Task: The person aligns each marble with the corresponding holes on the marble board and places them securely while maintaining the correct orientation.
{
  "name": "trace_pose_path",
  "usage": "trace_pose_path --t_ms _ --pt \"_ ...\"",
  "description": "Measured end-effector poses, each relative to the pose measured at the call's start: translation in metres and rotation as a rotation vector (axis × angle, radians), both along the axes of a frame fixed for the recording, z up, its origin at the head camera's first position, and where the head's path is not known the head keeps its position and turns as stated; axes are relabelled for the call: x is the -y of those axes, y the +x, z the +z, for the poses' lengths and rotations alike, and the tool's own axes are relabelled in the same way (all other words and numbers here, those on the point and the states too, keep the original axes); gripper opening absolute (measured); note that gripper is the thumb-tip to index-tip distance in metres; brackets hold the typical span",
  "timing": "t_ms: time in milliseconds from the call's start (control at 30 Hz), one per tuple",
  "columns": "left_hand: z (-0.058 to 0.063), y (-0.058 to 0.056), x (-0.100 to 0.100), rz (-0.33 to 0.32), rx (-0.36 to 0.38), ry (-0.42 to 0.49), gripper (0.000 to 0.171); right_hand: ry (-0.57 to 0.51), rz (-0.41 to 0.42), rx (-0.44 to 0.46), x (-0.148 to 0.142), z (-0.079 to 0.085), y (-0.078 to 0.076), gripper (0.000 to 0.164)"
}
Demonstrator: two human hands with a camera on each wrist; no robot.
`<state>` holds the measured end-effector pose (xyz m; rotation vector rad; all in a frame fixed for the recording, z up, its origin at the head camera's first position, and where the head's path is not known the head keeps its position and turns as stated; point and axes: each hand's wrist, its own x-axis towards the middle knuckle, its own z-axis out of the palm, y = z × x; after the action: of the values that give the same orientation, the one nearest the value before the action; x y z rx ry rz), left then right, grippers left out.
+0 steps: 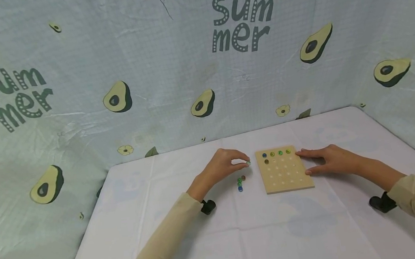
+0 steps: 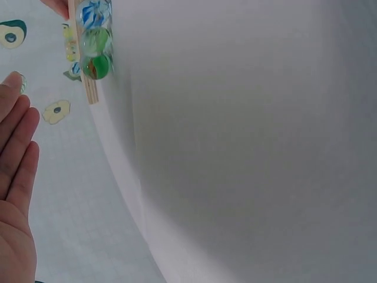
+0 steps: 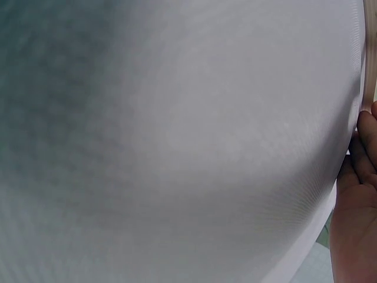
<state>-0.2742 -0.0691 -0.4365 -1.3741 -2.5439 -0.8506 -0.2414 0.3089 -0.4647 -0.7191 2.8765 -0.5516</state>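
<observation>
My left hand (image 1: 228, 163) pinches a clear marble with green in it (image 1: 248, 163) between thumb and fingertip, just left of a wooden board (image 1: 288, 186). In the left wrist view that marble (image 2: 23, 84) shows partly behind the thumb. The board has rows of shallow dimples. Several marbles sit along its far row, among them a blue one (image 1: 264, 155) and a green one (image 1: 280, 153); a brown marble (image 1: 266, 162) lies at the left of the second row. My right hand (image 1: 336, 161) rests against the board's right edge, fingers extended and thumb apart.
Loose marbles lie together on the white-covered table left of the board: a blue one (image 1: 240, 189), green ones (image 1: 239, 182) and a brown one (image 1: 243, 178). A cloth backdrop (image 1: 166, 67) printed with avocados stands behind the table's far edge.
</observation>
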Motion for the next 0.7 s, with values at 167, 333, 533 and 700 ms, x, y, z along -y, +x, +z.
trace_pose_path --t_ms 167,333,533,700 --pt "0.001 0.002 -0.004 -0.008 0.005 0.019 0.019 0.001 0.002 0.000 -0.001 0.001 -0.002 0.083" --pt "0.003 0.004 -0.006 -0.005 0.007 0.007 0.020 0.007 0.008 -0.004 -0.001 0.000 -0.003 0.083" --pt "0.005 0.003 -0.010 0.006 0.019 -0.009 0.019 0.002 0.006 0.002 0.000 0.002 -0.003 0.083" --pt "0.006 0.004 -0.016 0.008 0.028 -0.009 0.019 0.014 -0.003 0.002 0.000 0.001 -0.003 0.084"
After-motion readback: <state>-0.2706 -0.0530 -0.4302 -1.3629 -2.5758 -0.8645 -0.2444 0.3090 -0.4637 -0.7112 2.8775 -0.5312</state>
